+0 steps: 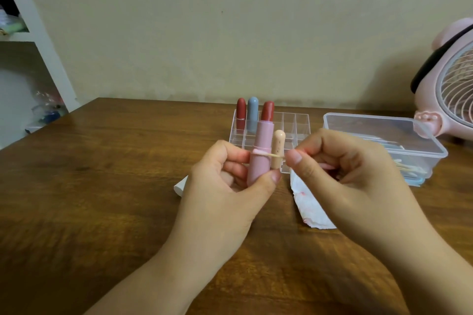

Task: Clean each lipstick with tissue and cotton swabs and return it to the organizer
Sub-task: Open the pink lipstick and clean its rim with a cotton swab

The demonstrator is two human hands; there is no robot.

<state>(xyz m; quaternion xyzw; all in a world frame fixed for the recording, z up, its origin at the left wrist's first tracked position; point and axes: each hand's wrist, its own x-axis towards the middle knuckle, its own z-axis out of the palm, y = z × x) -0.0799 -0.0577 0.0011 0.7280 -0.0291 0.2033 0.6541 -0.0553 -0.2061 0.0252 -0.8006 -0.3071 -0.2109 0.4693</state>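
My left hand grips a pink lipstick upright, its red bullet extended at the top. My right hand pinches a cotton swab; its pink-stained tip lies against the ridge of the pink tube. Behind them stands a clear organizer holding a red lipstick and a blue lipstick at its back left, and a beige lipstick at the front. A stained tissue lies on the table under my right hand.
A clear plastic box with cotton swabs inside sits at the right, with a pink fan behind it. A white object peeks out behind my left hand. A white shelf stands at the far left beside the wooden table.
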